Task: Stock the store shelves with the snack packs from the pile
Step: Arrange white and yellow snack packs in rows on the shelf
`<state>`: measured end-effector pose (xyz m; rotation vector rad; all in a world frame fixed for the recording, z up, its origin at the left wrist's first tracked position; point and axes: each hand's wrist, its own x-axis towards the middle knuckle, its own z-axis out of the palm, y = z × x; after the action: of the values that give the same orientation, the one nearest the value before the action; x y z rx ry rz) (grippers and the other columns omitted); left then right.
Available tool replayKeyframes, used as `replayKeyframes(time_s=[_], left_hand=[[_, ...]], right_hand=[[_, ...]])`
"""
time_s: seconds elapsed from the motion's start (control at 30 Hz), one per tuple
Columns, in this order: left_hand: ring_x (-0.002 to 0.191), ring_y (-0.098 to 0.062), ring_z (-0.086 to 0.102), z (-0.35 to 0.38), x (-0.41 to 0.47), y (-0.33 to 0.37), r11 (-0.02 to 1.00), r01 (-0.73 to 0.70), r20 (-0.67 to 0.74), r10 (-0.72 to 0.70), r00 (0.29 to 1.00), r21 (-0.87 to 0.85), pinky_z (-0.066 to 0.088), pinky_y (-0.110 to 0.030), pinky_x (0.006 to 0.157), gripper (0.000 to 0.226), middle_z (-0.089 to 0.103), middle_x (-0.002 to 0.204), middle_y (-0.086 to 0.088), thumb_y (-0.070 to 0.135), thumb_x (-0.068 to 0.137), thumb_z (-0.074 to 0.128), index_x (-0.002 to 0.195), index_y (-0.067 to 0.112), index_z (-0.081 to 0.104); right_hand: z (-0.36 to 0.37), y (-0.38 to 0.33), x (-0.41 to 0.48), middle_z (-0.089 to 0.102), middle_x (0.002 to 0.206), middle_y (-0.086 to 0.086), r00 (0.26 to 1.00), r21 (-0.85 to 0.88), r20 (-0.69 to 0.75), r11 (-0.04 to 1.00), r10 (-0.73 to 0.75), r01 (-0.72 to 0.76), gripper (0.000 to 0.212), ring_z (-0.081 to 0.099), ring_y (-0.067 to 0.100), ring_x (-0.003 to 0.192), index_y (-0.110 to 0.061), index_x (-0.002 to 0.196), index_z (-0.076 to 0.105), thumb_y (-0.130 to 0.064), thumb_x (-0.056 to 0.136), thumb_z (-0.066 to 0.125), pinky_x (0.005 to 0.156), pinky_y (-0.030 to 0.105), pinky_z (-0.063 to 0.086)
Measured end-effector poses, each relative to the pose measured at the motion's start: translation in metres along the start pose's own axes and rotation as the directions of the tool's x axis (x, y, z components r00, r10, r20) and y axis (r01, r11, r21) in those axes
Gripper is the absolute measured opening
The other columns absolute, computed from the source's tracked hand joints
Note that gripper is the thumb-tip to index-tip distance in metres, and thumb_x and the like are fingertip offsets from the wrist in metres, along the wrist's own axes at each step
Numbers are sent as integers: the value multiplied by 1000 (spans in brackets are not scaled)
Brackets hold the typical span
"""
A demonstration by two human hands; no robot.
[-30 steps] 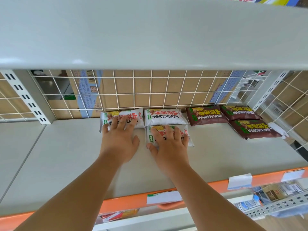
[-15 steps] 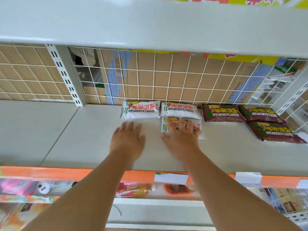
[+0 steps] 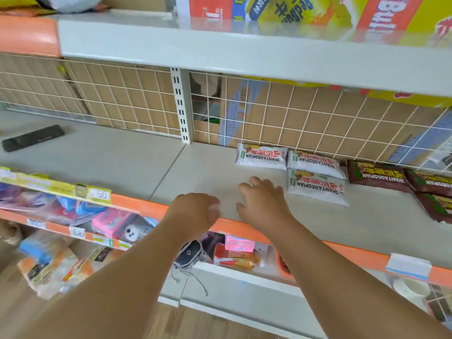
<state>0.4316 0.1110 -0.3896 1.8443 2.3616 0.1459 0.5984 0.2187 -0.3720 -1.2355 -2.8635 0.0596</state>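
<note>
Three white snack packs lie on the grey shelf (image 3: pixel 208 165) by the wire back grid: one at the left (image 3: pixel 261 156), one beside it (image 3: pixel 315 164), and a third in front (image 3: pixel 317 187). Brown snack packs (image 3: pixel 378 176) lie to their right. My right hand (image 3: pixel 263 201) hovers over the shelf just left of the front white pack, fingers loosely bent, holding nothing. My left hand (image 3: pixel 195 212) is over the orange shelf edge, fingers relaxed and empty.
A black flat object (image 3: pixel 33 138) lies on the shelf at far left. The orange front rail (image 3: pixel 347 253) carries price tags. The lower shelf (image 3: pixel 234 255) holds assorted goods. Colourful boxes (image 3: pixel 342 13) stand on the shelf above. A white upright (image 3: pixel 182 106) divides the grid.
Both hands have pulled back from the white packs toward the shelf's front edge. The right hand has let go of the front pack. The view has swung left and back.
</note>
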Motion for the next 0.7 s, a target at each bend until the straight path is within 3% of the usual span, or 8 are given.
replayKeyframes(time_s=[0.1,0.23,0.37,0.47,0.57,0.7], left_hand=[[111,-16,63,-30,-44,-45,996,85,-90,-85,992,-13,49,-28,90,31,71,116,12,45,94,49,119,38,67],[108,-17,64,-87,-98,-112,981,196,-186,-190,964,11,51,-30,88,28,73,109,9,44,92,50,110,37,70],[100,-18,64,-156,-158,-170,953,304,-310,-285,907,13,47,-29,77,21,71,100,10,42,91,51,100,35,69],[96,-20,66,-207,-201,-200,936,350,-412,-306,858,34,52,-30,75,30,71,97,9,47,87,43,97,34,68],[95,-22,65,-251,-230,-220,925,380,-487,-319,813,28,48,-31,72,24,70,99,7,43,92,48,97,32,69],[100,-24,66,-299,-244,-229,941,334,-636,-285,717,-44,53,-35,83,34,71,108,6,45,84,47,100,30,73]], right_hand=[[-9,-53,-2,57,107,1,994,47,51,994,-102,99,31,60,29,100,-25,113,61,-42,89,50,83,39,46],[-37,-131,5,59,110,0,974,44,71,977,-213,210,34,61,27,102,-26,117,63,-42,88,53,89,36,50],[-82,-219,18,60,112,0,948,34,-40,948,-316,318,32,62,28,107,-28,115,64,-43,88,56,89,35,51],[-125,-280,20,62,115,2,909,57,-124,911,-399,408,34,62,28,108,-28,118,64,-46,90,57,88,35,51],[-173,-327,19,65,121,-1,871,65,-201,881,-448,468,35,61,27,112,-31,121,64,-46,90,57,88,34,48],[-236,-356,20,69,108,0,834,71,-319,866,-450,495,26,63,27,103,-30,107,69,-41,87,56,81,34,52]])
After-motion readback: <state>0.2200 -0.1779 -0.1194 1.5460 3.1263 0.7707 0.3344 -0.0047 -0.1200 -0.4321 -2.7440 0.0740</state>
